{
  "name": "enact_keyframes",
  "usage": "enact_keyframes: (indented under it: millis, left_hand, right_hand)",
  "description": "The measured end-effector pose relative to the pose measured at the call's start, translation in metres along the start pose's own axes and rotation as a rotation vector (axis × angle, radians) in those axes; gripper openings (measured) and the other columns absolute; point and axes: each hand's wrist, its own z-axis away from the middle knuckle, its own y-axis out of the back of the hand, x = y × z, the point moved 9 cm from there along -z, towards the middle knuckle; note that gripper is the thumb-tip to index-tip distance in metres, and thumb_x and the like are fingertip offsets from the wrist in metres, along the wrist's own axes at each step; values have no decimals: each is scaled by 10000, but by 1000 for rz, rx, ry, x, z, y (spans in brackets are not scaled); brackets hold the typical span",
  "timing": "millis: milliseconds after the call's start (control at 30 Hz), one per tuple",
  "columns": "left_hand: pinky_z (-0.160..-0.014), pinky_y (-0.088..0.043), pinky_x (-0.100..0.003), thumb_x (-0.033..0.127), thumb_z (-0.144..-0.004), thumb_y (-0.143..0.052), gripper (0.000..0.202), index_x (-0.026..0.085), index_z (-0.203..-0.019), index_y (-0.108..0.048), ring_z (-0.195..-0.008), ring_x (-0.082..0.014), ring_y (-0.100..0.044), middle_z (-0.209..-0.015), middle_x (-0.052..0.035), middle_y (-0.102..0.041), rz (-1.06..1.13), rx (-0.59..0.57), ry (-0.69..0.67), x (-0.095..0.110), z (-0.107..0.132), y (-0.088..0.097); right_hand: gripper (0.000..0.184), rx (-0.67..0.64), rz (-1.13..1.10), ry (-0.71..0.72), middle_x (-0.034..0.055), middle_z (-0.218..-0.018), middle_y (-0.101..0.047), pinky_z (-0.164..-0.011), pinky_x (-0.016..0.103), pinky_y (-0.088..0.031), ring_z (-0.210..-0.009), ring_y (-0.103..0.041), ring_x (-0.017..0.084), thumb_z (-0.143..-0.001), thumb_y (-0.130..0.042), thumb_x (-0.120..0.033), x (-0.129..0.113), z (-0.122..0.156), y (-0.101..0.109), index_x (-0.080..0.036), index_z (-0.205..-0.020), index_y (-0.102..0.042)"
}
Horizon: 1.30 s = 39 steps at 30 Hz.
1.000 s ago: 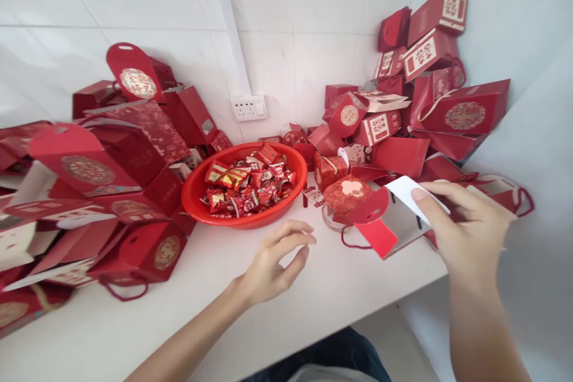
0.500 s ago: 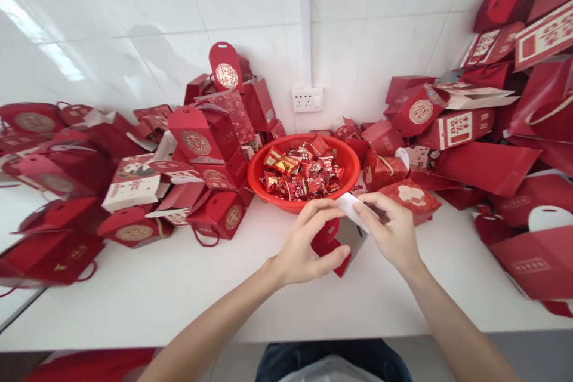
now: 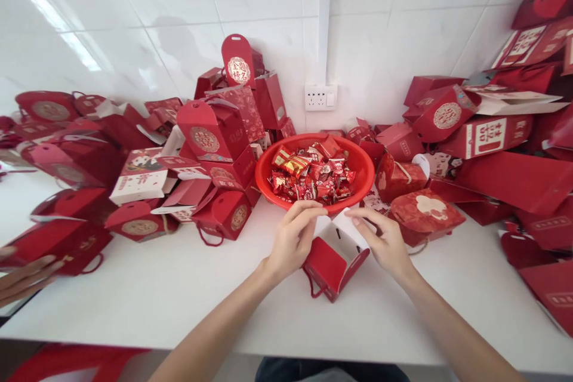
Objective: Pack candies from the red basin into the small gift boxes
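A small red gift box (image 3: 329,265) with a white inside and a red cord handle stands open on the white table (image 3: 179,298), right in front of me. My left hand (image 3: 293,239) pinches its left flap. My right hand (image 3: 385,239) holds its right white flap. Just behind the box sits a red plastic bowl (image 3: 268,182) full of wrapped red and gold candies (image 3: 311,176).
Piles of red gift boxes and bags fill the table at the left (image 3: 134,179) and at the right (image 3: 492,155), up against the white tiled wall. A wall socket (image 3: 320,97) is above the bowl. Another person's hand (image 3: 24,277) shows at the far left edge.
The box came from my right side to the table in front of me; both hands now hold its flaps apart. The view turned left, and another person's hand appeared at the left edge.
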Motion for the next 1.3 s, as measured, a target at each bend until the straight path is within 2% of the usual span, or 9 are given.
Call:
enact_keyframes:
  millis: [167,267,367,500,667,767,967,1167,1300]
  left_hand:
    - [-740,-570,-296,110,-978,-439,267,186,-934,-692,-827,-150,-658,-1036,-86,-613,-100,-68,42,3,4,-5]
    - [-780,-582,-345,228,-927,-583,119,181,-951,-690,-870,-188,-648,-1044,-95,-587,-208,-90,113,10,6,-9]
    - [-794,-590,-390,341,-847,-703,199,172,-951,-693,-933,-239,-644,-1044,-103,-569,-320,-85,187,15,9,-12]
    - [-845,-589,-420,209,-782,-666,245,174,-1020,-705,-995,-266,-641,-1091,-116,-576,-320,-115,230,13,11,-12]
    - [-964,-571,-463,157,-767,-641,442,182,-1203,-703,-1071,-279,-648,-1163,-121,-616,-56,-340,251,6,5,0]
    - [-1030,-544,-489,165,-806,-693,577,249,-1373,-629,-1197,-304,-630,-1327,-119,-614,65,-492,236,5,7,14]
    - [-1041,-550,-482,185,-823,-765,808,357,-1540,-436,-1304,-305,-598,-1473,-104,-570,118,-573,297,-7,28,30]
    - [-1059,-537,-466,218,-807,-803,827,347,-1538,-440,-1287,-292,-620,-1500,-100,-561,165,-587,398,-19,44,30]
    - [-1002,-578,-445,247,-813,-808,795,315,-1528,-465,-1170,-273,-690,-1449,-102,-612,221,-563,487,-30,52,32]
  right_hand:
    - [199,23,2,-54,48,-955,-799,-834,365,-582,-906,-741,247,-897,-621,-366,2,7,1,-250,-913,-781]
    - [203,62,-17,-49,49,-993,-801,-874,376,-585,-953,-743,250,-905,-621,-368,-2,11,0,-257,-945,-786]
    - [204,48,-21,-30,54,-1021,-800,-885,369,-588,-984,-744,245,-914,-617,-353,-7,13,-4,-253,-972,-784]
    - [195,25,-13,-46,63,-1053,-802,-916,392,-589,-1003,-748,261,-875,-666,-346,-6,14,-5,-249,-989,-790]
    - [240,6,-1,-90,76,-1058,-805,-917,427,-600,-1003,-754,285,-815,-718,-357,2,12,-3,-250,-1009,-808]
    - [270,-6,5,-112,83,-1079,-802,-940,447,-596,-1019,-754,298,-784,-747,-361,6,10,-1,-249,-1021,-814]
    - [565,-231,-77,-183,119,-1276,-729,-998,465,-572,-1157,-709,326,-721,-845,-471,9,8,-6,-229,-1223,-753]
    - [879,-531,-112,-107,108,-1514,-548,-1135,503,-456,-1391,-533,352,-657,-903,-483,-2,15,-17,-276,-1448,-579]
    - [962,-563,-89,-108,102,-1543,-523,-1143,473,-453,-1412,-513,336,-653,-913,-462,4,20,-24,-307,-1508,-500]
